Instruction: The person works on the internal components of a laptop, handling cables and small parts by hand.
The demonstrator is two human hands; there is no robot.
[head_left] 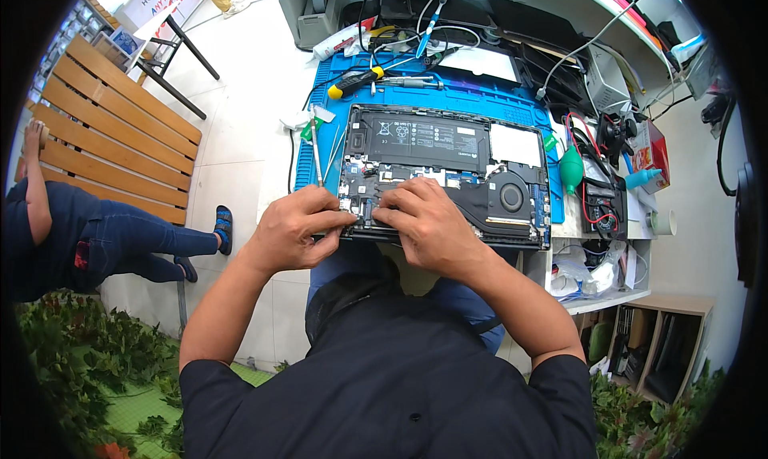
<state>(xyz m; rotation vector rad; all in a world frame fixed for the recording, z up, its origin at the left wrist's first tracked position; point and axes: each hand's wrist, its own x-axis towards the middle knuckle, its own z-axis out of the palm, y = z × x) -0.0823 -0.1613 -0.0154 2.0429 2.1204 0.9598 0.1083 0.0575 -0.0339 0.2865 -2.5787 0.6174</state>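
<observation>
An opened laptop [468, 199] lies on a blue work mat, its inner parts uncovered. Its long black battery [420, 140] runs along the far side, and a round fan [512, 196] sits at the right. At the near left corner of the laptop my left hand [294, 228] is closed in a pinch, the fingertips touching the edge; anything between them is too small to make out. My right hand [428, 221] rests over the near middle of the laptop, fingers curled together close to the left fingertips. What those fingers grip, if anything, is hidden.
Tweezers [315, 151] lie left of the laptop on the blue mat [308, 171]. Behind are a yellow-black screwdriver [356, 83], a white tube and cables. A green air blower [571, 169] stands right. A person [120, 239] is by a slatted wooden bench [120, 131] at left.
</observation>
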